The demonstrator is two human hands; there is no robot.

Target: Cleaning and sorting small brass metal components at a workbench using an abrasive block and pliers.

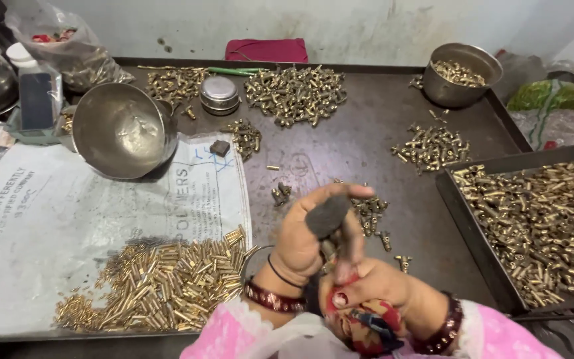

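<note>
While held up over a dark metal table (367,143), left hand (303,242) closed around a dark grey block (327,215), thumb and fingers pinching it. Right hand (373,282) just below and touching the left, fingers curled shut; what it grips hidden, though a small brass part (330,251) peeks out between the two hands. Dark bangles on both wrists, pink sleeves at the bottom edge.

Spread under and left of the hands, on a white printed sack (54,219), a heap of brass tubes (167,282). Further back on the sack, a tilted steel bowl (122,129). Beside the bowl, a small round tin (219,94) and a small dark block (219,147).

Scattered on the table, piles of brass fittings: a big pile (295,95) at the back, a smaller one (433,146) to the right, a few loose pieces (370,209) just behind the hands. At the back right corner, a steel pot (463,76) with more fittings inside. On the right, a dark tray (460,199) full of brass fittings. At the far left, plastic bags and another bowl, partly cut off.
</note>
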